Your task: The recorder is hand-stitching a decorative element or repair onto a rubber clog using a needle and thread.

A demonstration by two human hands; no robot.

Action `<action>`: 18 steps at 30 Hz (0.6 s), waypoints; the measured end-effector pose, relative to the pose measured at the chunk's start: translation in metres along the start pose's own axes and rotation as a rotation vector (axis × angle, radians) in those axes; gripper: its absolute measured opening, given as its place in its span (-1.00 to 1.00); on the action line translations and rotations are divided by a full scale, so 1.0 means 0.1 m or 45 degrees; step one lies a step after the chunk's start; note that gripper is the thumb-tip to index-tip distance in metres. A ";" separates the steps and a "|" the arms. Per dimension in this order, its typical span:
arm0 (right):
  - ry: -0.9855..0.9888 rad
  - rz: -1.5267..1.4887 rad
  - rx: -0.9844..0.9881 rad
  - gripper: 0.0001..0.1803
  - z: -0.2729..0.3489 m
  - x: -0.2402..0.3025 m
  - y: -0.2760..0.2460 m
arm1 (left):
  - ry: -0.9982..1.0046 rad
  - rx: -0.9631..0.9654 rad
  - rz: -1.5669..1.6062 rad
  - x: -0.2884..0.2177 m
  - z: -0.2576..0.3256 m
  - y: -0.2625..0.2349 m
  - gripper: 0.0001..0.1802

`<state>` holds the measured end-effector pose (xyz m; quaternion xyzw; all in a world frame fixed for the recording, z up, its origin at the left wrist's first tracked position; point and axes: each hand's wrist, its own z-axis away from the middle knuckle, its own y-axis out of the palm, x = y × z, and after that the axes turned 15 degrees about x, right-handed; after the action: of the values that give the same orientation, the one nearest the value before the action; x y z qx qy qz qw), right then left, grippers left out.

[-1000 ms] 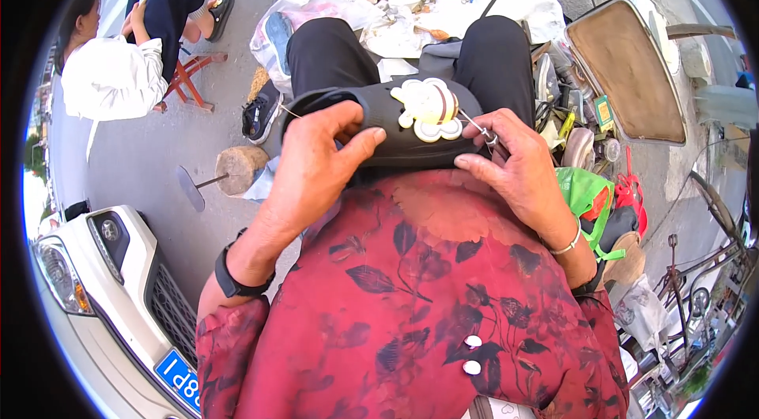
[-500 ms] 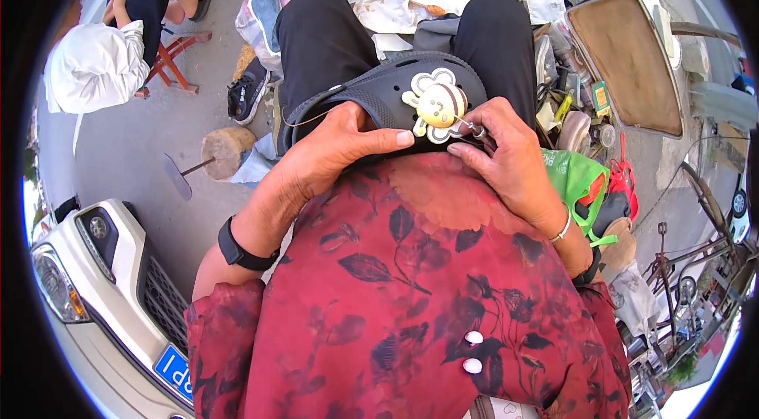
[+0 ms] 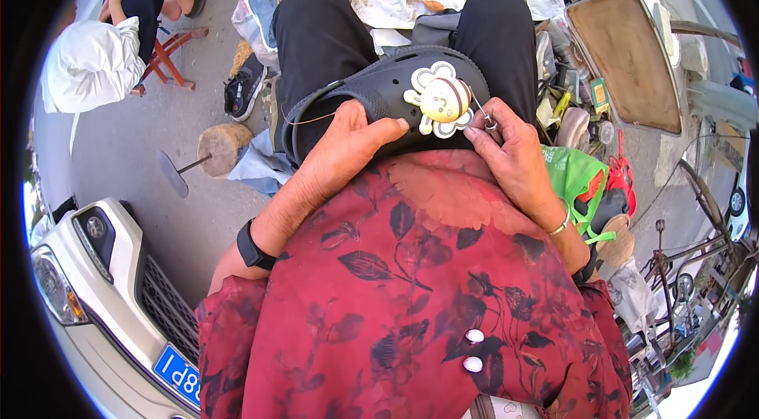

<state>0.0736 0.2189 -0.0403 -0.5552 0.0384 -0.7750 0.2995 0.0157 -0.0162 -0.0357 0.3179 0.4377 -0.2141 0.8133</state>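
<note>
A dark clog-style shoe (image 3: 379, 91) lies across the person's lap at upper centre of the frame, a cream flower-and-bee charm (image 3: 441, 100) on its top; the left hand (image 3: 344, 154) rests flat on the shoe's near edge, fingers together and extended, thumb tip close to the charm. The right hand (image 3: 514, 154), just right of the charm, pinches a thin metal needle-like tool (image 3: 484, 115) between thumb and forefinger, the other fingers curled; a white car (image 3: 95, 284) fills the lower left, and a seated person in white (image 3: 87, 63) is at upper left.
</note>
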 end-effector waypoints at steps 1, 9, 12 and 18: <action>0.032 -0.025 0.008 -0.83 -0.01 -0.02 0.00 | -0.118 0.018 -0.104 -0.06 0.01 -0.02 -0.58; -0.084 -0.085 -0.023 -0.83 -0.02 0.04 0.05 | 0.027 -0.048 0.054 0.06 -0.02 0.06 -0.60; -0.068 -0.077 -0.059 -0.82 -0.02 0.02 0.03 | 0.006 -0.006 0.100 0.05 -0.01 0.05 -0.53; -0.027 -0.041 -0.001 -0.76 -0.08 -0.05 0.01 | 0.099 -0.033 0.123 0.12 -0.04 0.08 -0.53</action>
<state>0.0680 0.2187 -0.0476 -0.5640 0.0267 -0.7737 0.2873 0.0245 -0.0087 -0.0449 0.3360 0.4558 -0.1564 0.8092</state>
